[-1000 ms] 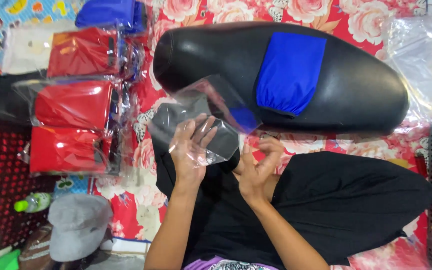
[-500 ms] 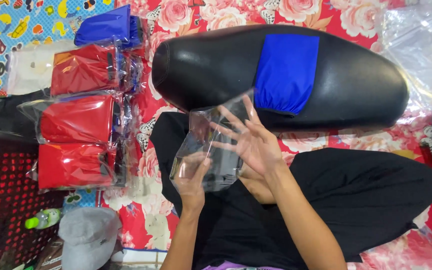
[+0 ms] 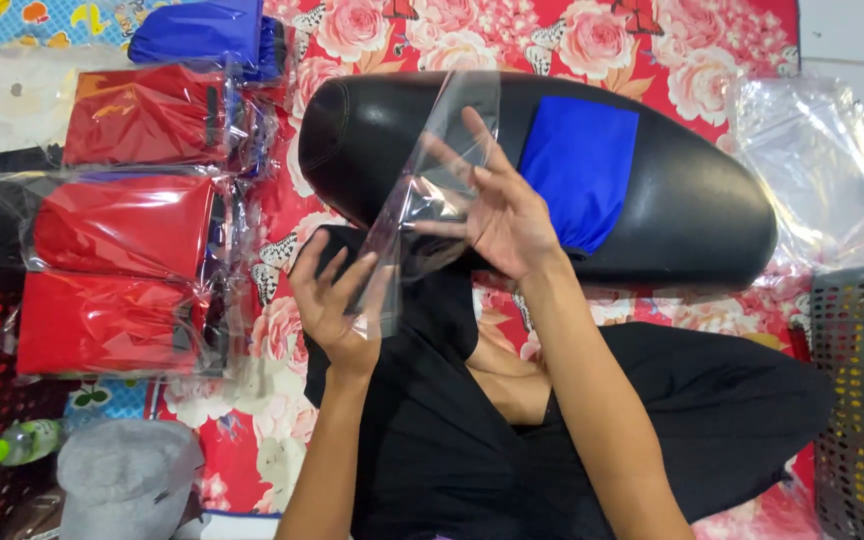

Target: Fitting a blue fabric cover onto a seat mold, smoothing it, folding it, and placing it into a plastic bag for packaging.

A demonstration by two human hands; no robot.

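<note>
Here, a clear plastic bag (image 3: 422, 200) was held up over the black cloth (image 3: 432, 430) on the person's lap. The left hand (image 3: 332, 300) pinched its lower edge; the right hand (image 3: 497, 205), fingers spread, pressed flat against it. Just behind lay a black and blue seat cover (image 3: 652, 190); bagged red covers (image 3: 122, 270) sat stacked to the left.

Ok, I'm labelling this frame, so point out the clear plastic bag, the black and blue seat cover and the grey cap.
clear plastic bag (image 3: 432, 180): head view, the upper middle of the film.
black and blue seat cover (image 3: 580, 170): head view, the blue patch.
grey cap (image 3: 127, 480): head view, the crown.
</note>
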